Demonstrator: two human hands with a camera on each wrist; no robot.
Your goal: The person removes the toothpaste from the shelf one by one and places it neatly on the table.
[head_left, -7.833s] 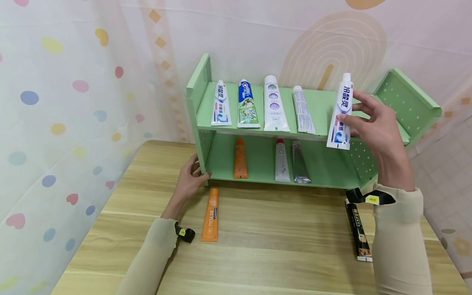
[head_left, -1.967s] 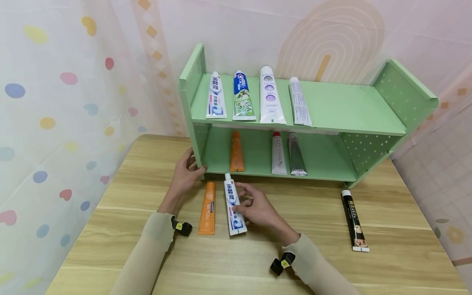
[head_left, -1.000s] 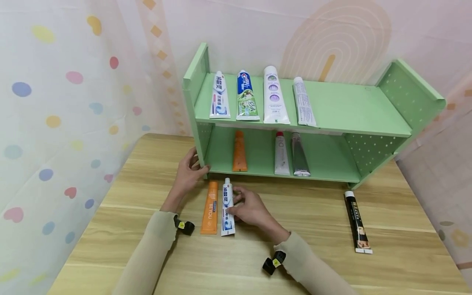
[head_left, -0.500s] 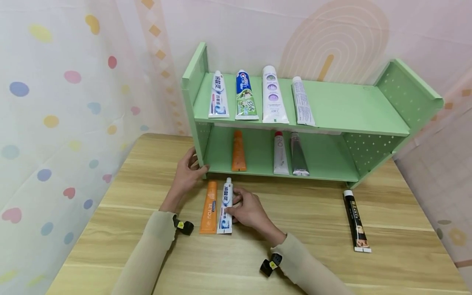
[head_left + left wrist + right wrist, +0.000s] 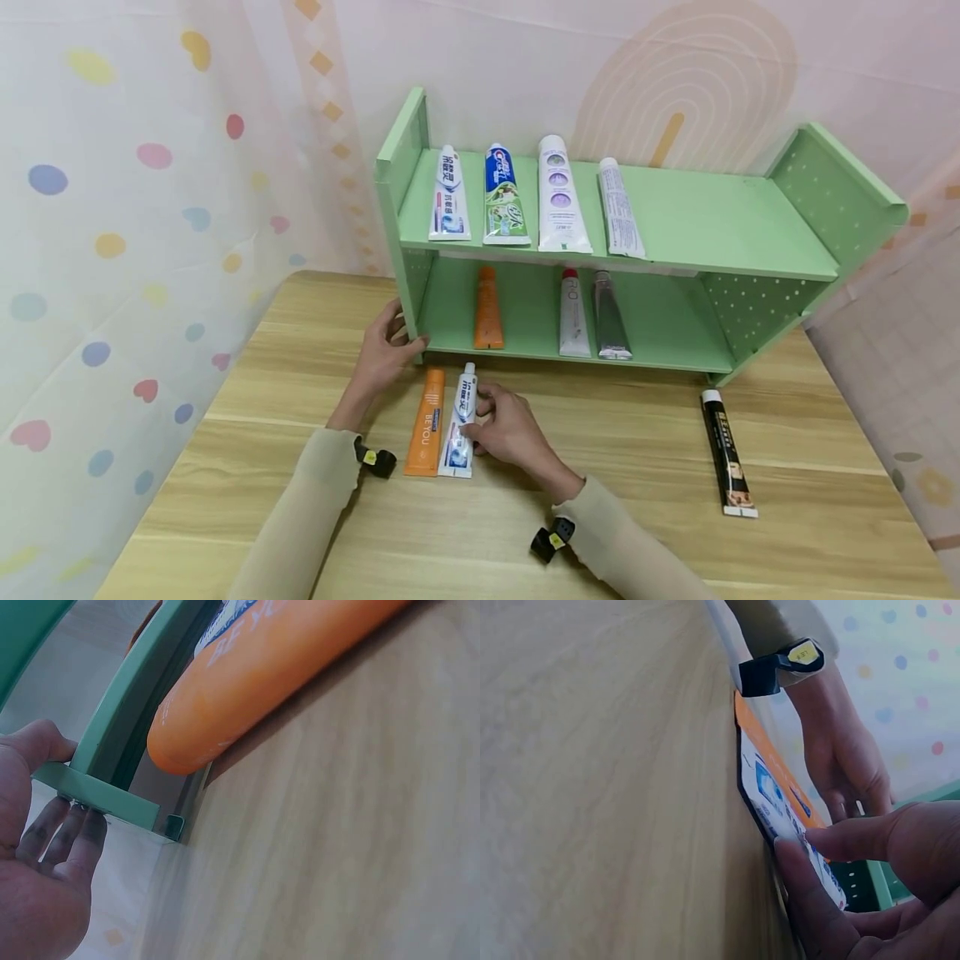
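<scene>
My right hand [image 5: 513, 427] pinches a white and blue toothpaste tube [image 5: 463, 408] between thumb and fingers at its right edge. The tube lies on the table, cap toward the shelf, and its lower end meets an orange BE YOU tube [image 5: 427, 429] on the left. In the right wrist view, thumb and forefinger of the right hand [image 5: 900, 855] close on the tube's edge. My left hand [image 5: 381, 354] grips the lower front of the green shelf's [image 5: 735, 221] left side panel. In the left wrist view, the thumb lies on one side of the panel [image 5: 112, 799], fingers on the other.
Several toothpaste tubes, such as a blue and green one [image 5: 505, 196], lie in a row on the upper tier. Below lie an orange tube [image 5: 488, 312], a red-capped one [image 5: 573, 317] and a grey one [image 5: 611, 321]. A black tube [image 5: 727, 454] lies on the table [image 5: 622, 517] at right.
The right hand has brought the white toothpaste tube from the shelf's upper right down beside the orange BE YOU tube, then shifted it slightly left against it. The left hand has stayed on the panel.
</scene>
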